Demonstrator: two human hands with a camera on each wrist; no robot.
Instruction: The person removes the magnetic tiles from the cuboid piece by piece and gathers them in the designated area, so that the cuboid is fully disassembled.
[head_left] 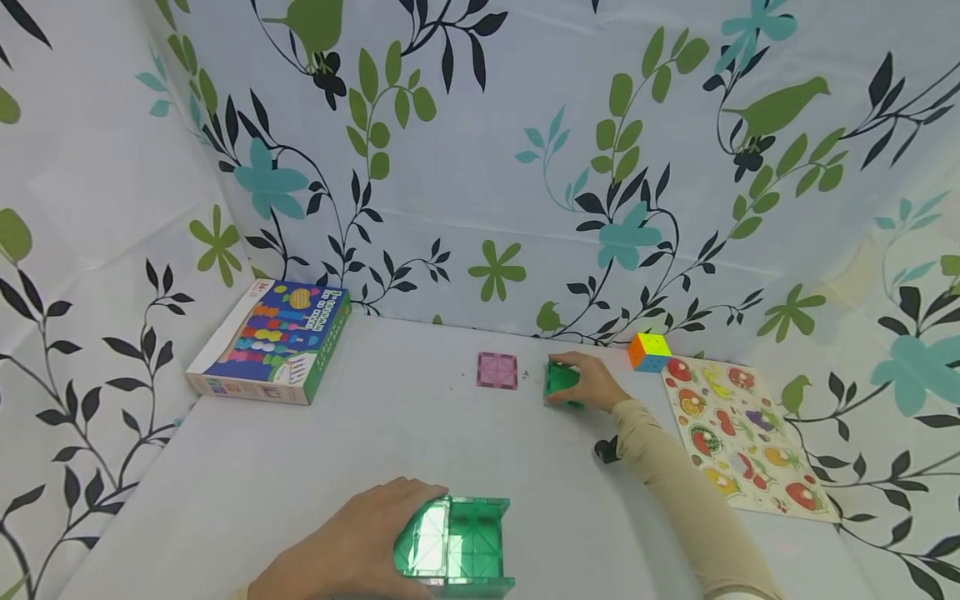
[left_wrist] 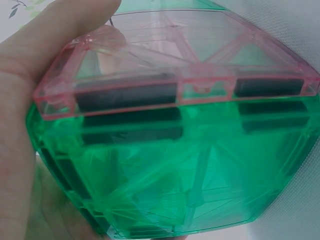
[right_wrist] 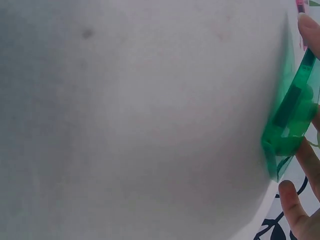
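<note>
In the head view my left hand grips a box-like build of see-through green magnetic tiles at the front middle of the table. The left wrist view shows a pink magnetic tile lying against a green tile of that build, with the thumb along the pink one. Farther back, my right hand pinches a green magnetic tile between thumb and fingers. Seen from the right wrist, this tile stands tilted close over the white tabletop.
A flat pink magnetic tile lies left of the right hand. At the back left is a game box. On the right are a coloured puzzle cube and a fruit picture board. A small black object sits by the right sleeve.
</note>
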